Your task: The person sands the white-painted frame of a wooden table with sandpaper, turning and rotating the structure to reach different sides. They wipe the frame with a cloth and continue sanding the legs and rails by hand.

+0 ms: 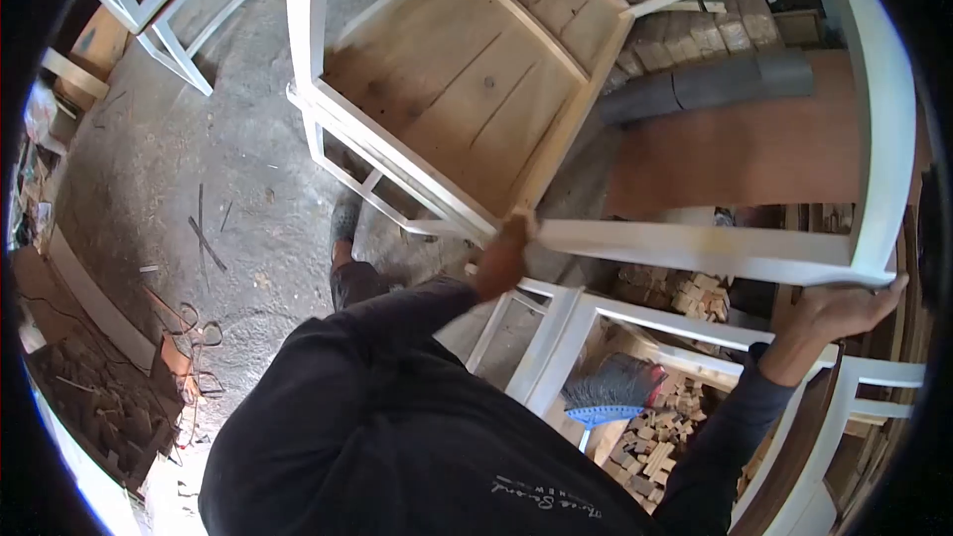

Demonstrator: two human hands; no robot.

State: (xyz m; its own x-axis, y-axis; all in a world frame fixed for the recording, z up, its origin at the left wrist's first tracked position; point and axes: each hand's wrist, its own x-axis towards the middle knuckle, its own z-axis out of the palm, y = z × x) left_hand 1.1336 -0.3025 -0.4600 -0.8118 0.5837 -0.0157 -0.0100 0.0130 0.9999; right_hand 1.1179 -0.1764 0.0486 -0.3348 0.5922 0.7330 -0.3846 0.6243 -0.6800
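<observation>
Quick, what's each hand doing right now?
Left hand: at the white frame; its grip cannot be told.
Right hand: open, against the frame's corner.

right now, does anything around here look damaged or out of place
Two things: dark strips lie crossed on the floor, as if dropped, and the wooden panel beyond the left hand shows long dark lines, possibly cracks or gaps; I can't tell which.

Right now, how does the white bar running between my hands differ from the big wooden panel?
The white bar looks painted; the wooden panel is brown with dark lines. The bar is narrow; the panel is broad, with a strip across it. Both reach your left hand.
</observation>
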